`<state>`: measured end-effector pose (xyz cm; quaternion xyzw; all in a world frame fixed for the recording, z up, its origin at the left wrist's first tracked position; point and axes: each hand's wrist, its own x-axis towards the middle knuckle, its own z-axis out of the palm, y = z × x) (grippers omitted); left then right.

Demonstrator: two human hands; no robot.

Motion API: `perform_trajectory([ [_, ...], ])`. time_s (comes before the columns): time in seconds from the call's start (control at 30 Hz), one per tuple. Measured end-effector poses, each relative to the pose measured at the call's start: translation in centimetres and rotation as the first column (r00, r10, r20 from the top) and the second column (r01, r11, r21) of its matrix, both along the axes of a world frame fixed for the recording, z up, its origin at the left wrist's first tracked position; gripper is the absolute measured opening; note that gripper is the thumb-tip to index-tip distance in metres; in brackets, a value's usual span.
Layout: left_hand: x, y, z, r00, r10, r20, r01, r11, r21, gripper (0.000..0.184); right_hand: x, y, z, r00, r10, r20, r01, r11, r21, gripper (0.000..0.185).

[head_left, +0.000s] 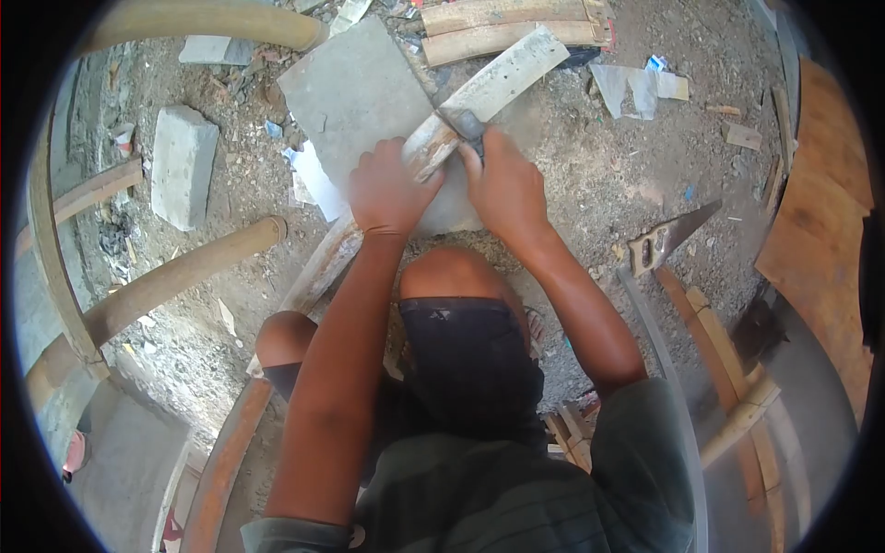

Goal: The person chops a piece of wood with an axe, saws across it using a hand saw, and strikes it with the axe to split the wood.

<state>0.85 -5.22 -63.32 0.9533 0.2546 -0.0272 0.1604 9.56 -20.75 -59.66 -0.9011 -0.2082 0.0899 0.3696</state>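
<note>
A long, pale, weathered wooden board [506,76] slants from lower left to upper right in front of me, its upper part across a flat concrete slab [355,88]. My left hand [392,189] presses on the board, fingers curled over its side. My right hand [507,184] is closed around a dark tool with a blunt grey metal head [468,125], which sits against the board's edge. The tool's exact kind is unclear, since my fingers cover its handle. My bent knee [456,272] is just below both hands.
A handsaw [671,238] lies on the dirt at right, near leaning wood strips [719,355]. Left are a concrete block [184,168] and a bamboo pole [184,272]. Curved wood pieces [512,28] lie at the top; brown sheets [816,212] stand far right.
</note>
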Motion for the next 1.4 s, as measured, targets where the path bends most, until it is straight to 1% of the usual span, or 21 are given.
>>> perform_trajectory([
  [0.03,-0.3,0.0,0.0,1.0,-0.009,-0.003,0.009,1.0,-0.005,0.065,-0.2,0.1,-0.3,0.996,0.048,-0.077,-0.063,0.976,-0.208,0.031],
  [0.07,-0.1,0.0,-0.1,1.0,-0.017,0.004,0.017,1.0,-0.008,0.065,0.4,-0.1,-0.5,0.997,0.045,-0.066,-0.058,0.976,-0.209,0.031],
  [0.13,-0.4,0.2,0.0,1.0,-0.015,-0.001,0.015,1.0,-0.011,0.065,1.5,0.3,1.2,0.972,0.07,-0.222,-0.134,0.949,-0.287,0.034],
  [0.27,0.1,0.1,0.2,1.0,-0.009,-0.018,0.008,1.0,-0.019,0.065,2.6,0.3,0.8,0.992,0.089,-0.088,-0.11,0.954,-0.28,0.036],
  [0.33,0.0,0.2,0.2,1.0,0.0,-0.025,-0.001,1.0,-0.03,0.065,2.8,0.6,0.4,0.995,0.1,-0.017,-0.101,0.993,-0.064,0.043],
  [0.37,-0.1,0.1,0.1,1.0,0.002,0.011,-0.001,1.0,-0.017,0.065,2.9,0.4,0.3,0.994,0.107,-0.016,-0.108,0.992,-0.064,0.043],
  [0.43,0.0,0.1,0.1,0.999,0.005,0.052,-0.005,1.0,-0.004,0.065,3.7,0.4,2.4,0.943,0.092,-0.32,-0.142,0.98,-0.138,0.042],
  [0.47,-0.1,0.0,0.3,0.999,0.0,0.041,0.0,1.0,-0.008,0.065,3.9,0.2,3.0,0.943,0.093,-0.319,-0.143,0.98,-0.138,0.042],
  [0.53,0.2,0.2,0.4,1.0,-0.004,0.028,0.005,1.0,-0.009,0.065,3.9,-0.1,4.2,0.972,0.093,-0.213,-0.106,0.993,-0.048,0.045],
  [0.57,0.2,0.1,0.5,1.0,-0.004,0.006,0.004,1.0,-0.004,0.064,3.7,-0.2,5.1,0.971,0.092,-0.222,-0.105,0.993,-0.047,0.045],
  [0.63,0.1,0.0,0.4,1.0,-0.006,-0.016,0.006,1.0,0.002,0.063,3.3,-0.3,7.2,0.996,0.042,-0.076,-0.023,0.972,0.232,0.045],
  [0.67,0.1,0.1,0.4,1.0,-0.006,-0.016,0.005,1.0,-0.005,0.063,2.9,-0.2,7.2,0.996,0.041,-0.077,-0.022,0.972,0.233,0.045],
  [0.73,0.2,0.2,0.4,1.0,-0.003,-0.015,0.003,1.0,-0.008,0.062,2.0,0.5,6.8,0.995,-0.021,0.099,-0.011,0.95,0.313,0.042],
  [0.77,0.3,0.2,0.4,1.0,-0.006,0.004,0.006,1.0,-0.002,0.062,1.8,0.6,5.2,0.995,-0.016,0.098,-0.016,0.949,0.316,0.042],
  [0.8,0.0,0.2,0.4,1.0,-0.012,0.019,0.012,1.0,0.001,0.062,1.5,0.6,2.7,0.996,0.062,-0.062,-0.059,0.998,0.036,0.04],
  [0.83,-0.3,0.1,0.5,1.0,-0.02,0.015,0.02,1.0,-0.004,0.062,1.5,0.8,2.0,0.969,0.08,-0.236,-0.138,0.961,-0.241,0.038],
  [0.97,-0.2,0.0,0.9,0.999,-0.02,-0.037,0.019,0.999,-0.028,0.063,2.2,0.9,2.2,0.968,0.124,-0.219,-0.183,0.944,-0.274,0.038],
  [1.07,0.2,0.1,0.6,0.999,-0.009,-0.031,0.009,1.0,-0.024,0.063,1.5,1.8,1.7,0.986,0.125,-0.113,-0.153,0.945,-0.29,0.039],
  [1.13,0.1,0.1,0.7,1.0,-0.014,-0.018,0.014,1.0,-0.02,0.063,1.1,2.4,1.6,1.0,0.004,-0.011,-0.006,0.975,-0.222,0.043],
  [1.23,0.1,0.0,0.6,1.0,-0.021,-0.019,0.021,1.0,-0.017,0.064,1.4,2.9,2.4,0.993,-0.027,-0.111,-0.012,0.942,-0.334,0.046],
  [1.4,-0.1,-0.1,-0.2,0.998,-0.003,0.068,0.002,1.0,0.016,0.062,2.5,2.0,1.7,0.992,0.045,-0.118,-0.085,0.931,-0.355,0.049],
])
